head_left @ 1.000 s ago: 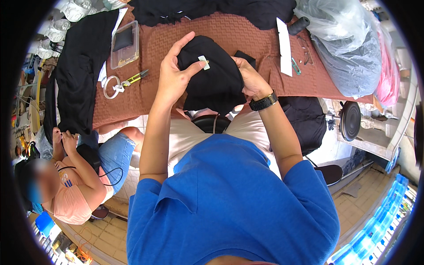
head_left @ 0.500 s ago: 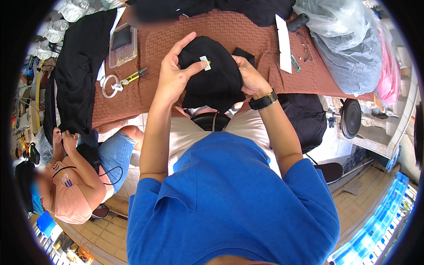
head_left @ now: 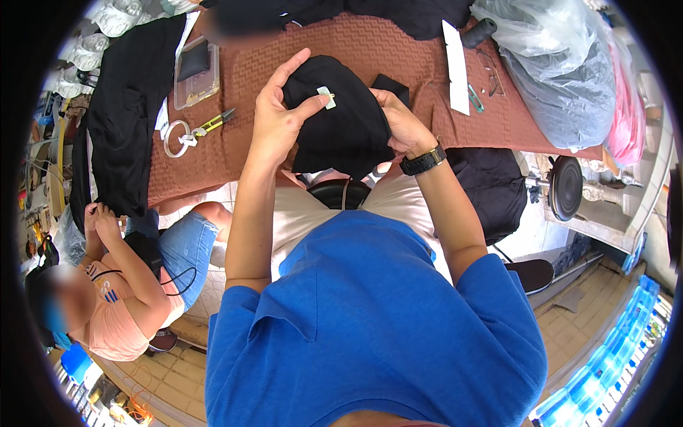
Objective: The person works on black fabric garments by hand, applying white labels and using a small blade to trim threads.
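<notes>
Scanning left to right. Snips (head_left: 213, 123) and ring (head_left: 176, 138) lying idle on bench (head_left: 235, 153), left of work. My left hand (head_left: 274, 117) pinching small pale tag (head_left: 326, 97) between thumb and forefinger, other fingers fanning up, probably keeping tag flat against black cloth (head_left: 341, 121). Tag's long axis running diagonal, upper-left to lower-right. Cloth bunched between both hands above bench's near edge, hanging toward my lap. My right hand (head_left: 400, 124) clamping cloth's right edge, seemingly holding it taut.
</notes>
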